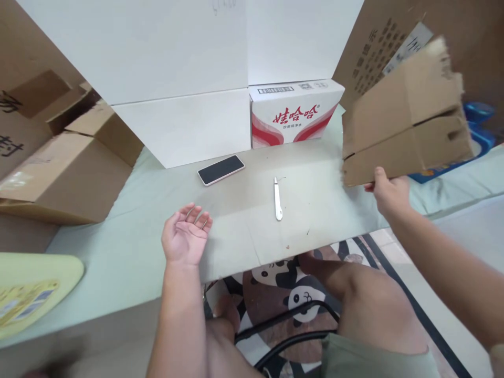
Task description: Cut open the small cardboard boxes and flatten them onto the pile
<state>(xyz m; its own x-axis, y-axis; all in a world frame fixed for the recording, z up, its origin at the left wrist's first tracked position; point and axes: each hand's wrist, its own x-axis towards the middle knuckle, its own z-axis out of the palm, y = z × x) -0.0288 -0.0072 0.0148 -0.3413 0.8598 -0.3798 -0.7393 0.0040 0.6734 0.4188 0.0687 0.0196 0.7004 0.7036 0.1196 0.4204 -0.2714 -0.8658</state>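
Note:
My right hand (390,193) grips a flat piece of brown cardboard (394,126) by its lower edge, thumb on the near face, and holds it tilted over the right side of the table. Palm up, my left hand (186,236) rests at the table's left front with fingers loosely curled apart and nothing in it. Between the hands lies a slim white-handled scalpel-like knife (277,199), a thin thread or hair by its upper end. A phone (221,170) with a dark screen lies beyond my left hand.
White panels (185,126) and a white-and-red carton (295,113) stand along the back. At left are open cardboard boxes (79,173) and a pale green bottle (35,283). Behind the held cardboard, a blue package (423,177) partly shows. The table's front edge (260,264) runs above my legs.

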